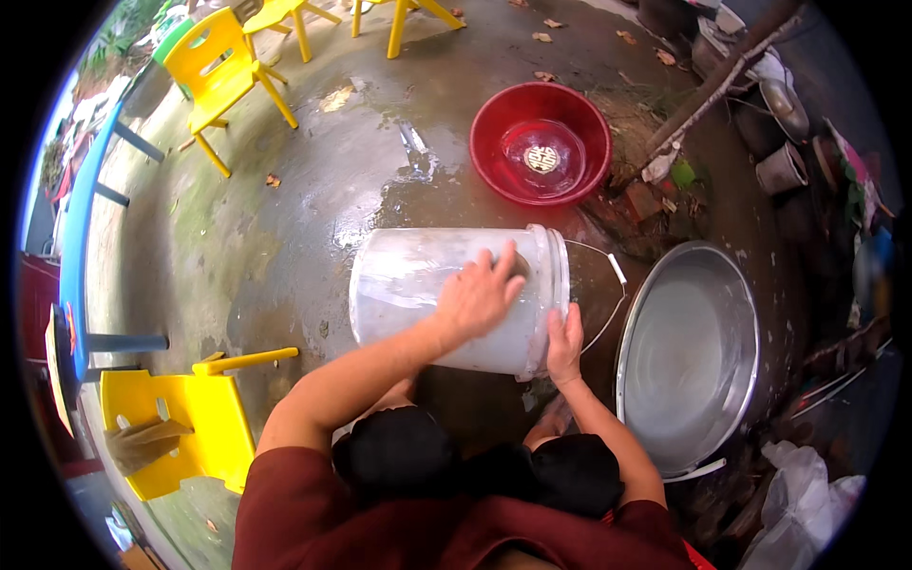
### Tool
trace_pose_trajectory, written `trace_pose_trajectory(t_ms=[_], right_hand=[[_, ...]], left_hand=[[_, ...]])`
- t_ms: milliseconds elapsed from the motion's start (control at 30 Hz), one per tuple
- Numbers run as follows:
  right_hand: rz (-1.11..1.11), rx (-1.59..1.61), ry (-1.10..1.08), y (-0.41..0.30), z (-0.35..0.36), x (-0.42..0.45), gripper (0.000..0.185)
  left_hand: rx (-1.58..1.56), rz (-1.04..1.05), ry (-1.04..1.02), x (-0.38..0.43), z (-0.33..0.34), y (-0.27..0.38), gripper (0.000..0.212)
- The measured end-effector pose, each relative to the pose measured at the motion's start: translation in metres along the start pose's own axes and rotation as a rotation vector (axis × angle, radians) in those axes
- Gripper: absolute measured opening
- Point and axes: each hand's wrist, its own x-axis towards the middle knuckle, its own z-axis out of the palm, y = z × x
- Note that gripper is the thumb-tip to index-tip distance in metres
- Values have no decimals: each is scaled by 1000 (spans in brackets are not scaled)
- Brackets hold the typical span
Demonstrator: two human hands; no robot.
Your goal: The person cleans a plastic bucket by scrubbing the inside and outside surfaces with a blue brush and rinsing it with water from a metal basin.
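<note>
A translucent white plastic bucket (406,285) lies on its side on wet concrete before my knees, its rimmed end to the right. The wire bail handle (621,296), with a white grip, sticks out past that end. Fingers spread, my left hand (479,291) presses on the bucket's upper side near the rim. Beneath its fingertips shows a small brownish pad (521,266), blurred and partly hidden. My right hand (565,343) holds the bucket's rim at the near right edge.
Beyond the bucket stands a red plastic basin (491,178) with clear water. To the right, a metal basin (744,399) holds cloudy water. Yellow chairs (221,85) and a blue table (75,285) are at left; a brown cloth (142,445) hangs on the near chair. A wooden pole (712,92) leans at upper right.
</note>
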Motion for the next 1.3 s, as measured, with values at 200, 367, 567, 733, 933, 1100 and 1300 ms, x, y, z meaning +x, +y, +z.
trace_pose_trajectory(t_ms=[200,367,567,733,933,1100,1300], right_hand=[[-23,-196,70,-1,5,-6,36],[-54,-187,73,7,6,-6,37],[-4,-239,67,5,7,0,38],[-16,-133,54,2,10,-3,38],[9,-208,-18,3,2,-21,27],[-39,-208,-59,7,2,-19,24],[-154,-85,60,-8,8,-13,27]], left_hand=[[-46,-9,-54,44,3,12,50],[254,294,120,53,22,6,42],[13,188,-52,-8,11,17,40],[-1,111,-44,24,0,41,52],[111,152,-28,81,6,44,46],[168,205,18,81,14,47,46],[190,361,-272,5,-5,58,47]])
